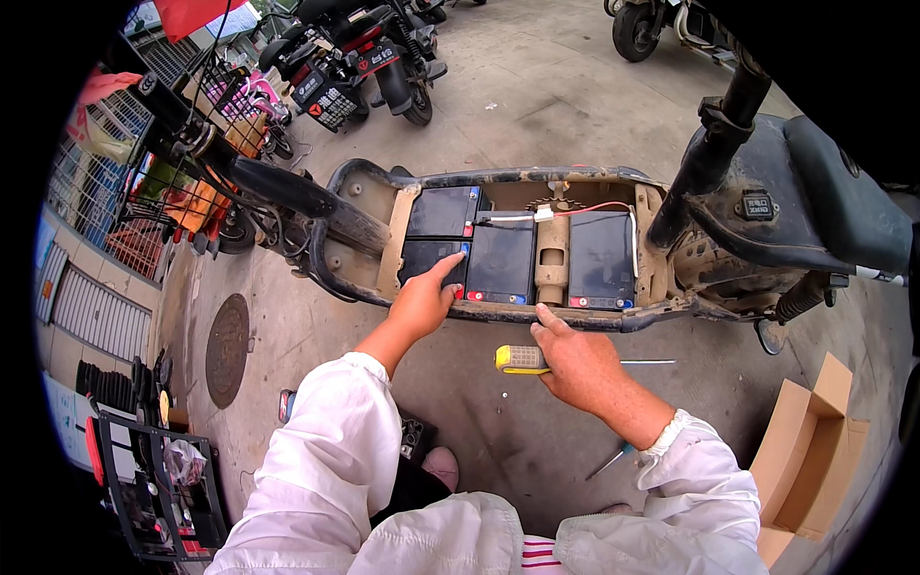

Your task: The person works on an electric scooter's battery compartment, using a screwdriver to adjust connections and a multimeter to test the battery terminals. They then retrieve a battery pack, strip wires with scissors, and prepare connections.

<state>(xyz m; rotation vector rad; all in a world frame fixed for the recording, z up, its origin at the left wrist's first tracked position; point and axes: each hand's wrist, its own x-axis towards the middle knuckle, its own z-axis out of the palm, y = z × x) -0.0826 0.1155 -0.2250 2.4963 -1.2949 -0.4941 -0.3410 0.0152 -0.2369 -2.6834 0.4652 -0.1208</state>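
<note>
An electric scooter's open floor compartment point(383, 253) holds several black batteries point(501, 257) with red and blue terminals, a tan metal tube point(551, 270) and wires point(519, 217). My left hand point(425, 302) has its index finger extended onto the left-middle battery near its blue terminal point(465, 249), its other fingers partly bent and seemingly empty. My right hand point(585, 369) grips a screwdriver with a yellow-and-grey handle point(515, 359), its shaft running out rightward beneath the hand; my fingertips are at the compartment's near edge.
The scooter's seat point(839, 192) is at the right, other parked scooters point(374, 67) behind. An open cardboard box point(805, 450) lies lower right, another screwdriver point(610, 458) on the pavement point(498, 431). A tool rack point(158, 479) stands lower left; a manhole cover point(228, 350) is nearby.
</note>
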